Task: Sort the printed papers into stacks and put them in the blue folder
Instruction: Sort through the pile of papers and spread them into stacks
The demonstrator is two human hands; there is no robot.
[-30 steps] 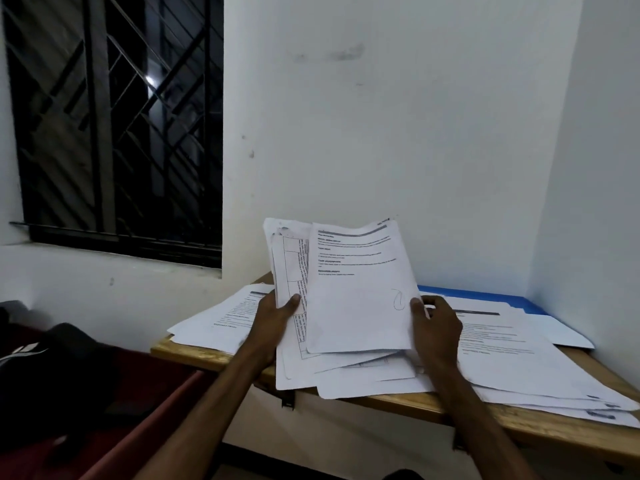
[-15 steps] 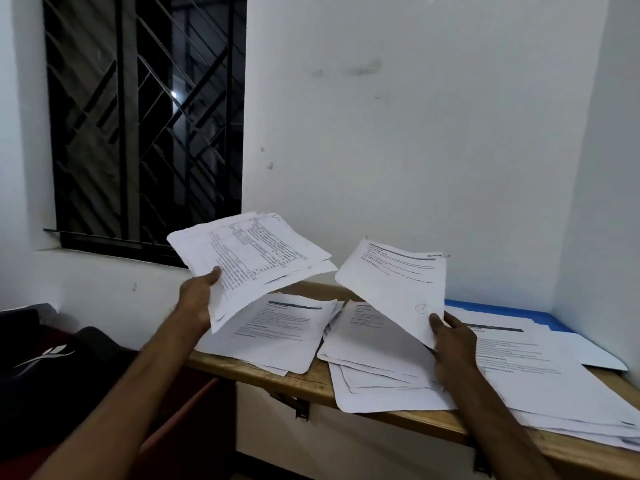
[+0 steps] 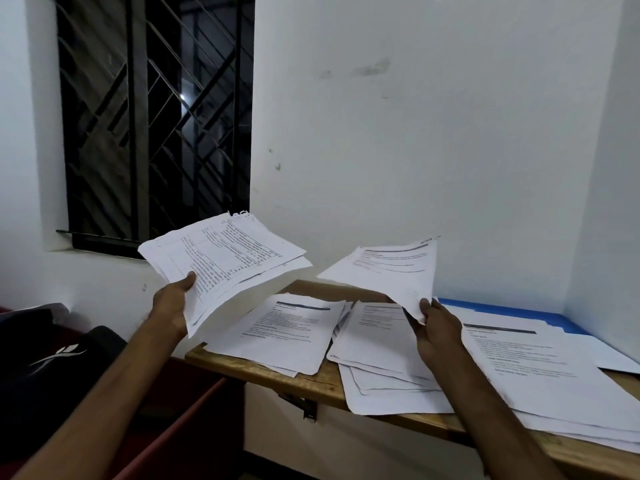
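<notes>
Pinching a thin bundle of white printed sheets point(image 3: 225, 261) in the left hand point(image 3: 173, 306) and one white page point(image 3: 391, 271) in the right hand point(image 3: 438, 332), the person seems mid-sort (loose piles point(image 3: 284, 334) cover the wooden table point(image 3: 311, 382)), the blue card folder point(image 3: 502, 308) at two o'clock apparently not yet filled.

On the table point(image 3: 311, 381) lie three piles: left pile point(image 3: 287, 336) at nine o'clock, middle pile point(image 3: 375, 355), right pile point(image 3: 543, 372) at three o'clock, partly on the folder point(image 3: 502, 308) at one o'clock.
</notes>
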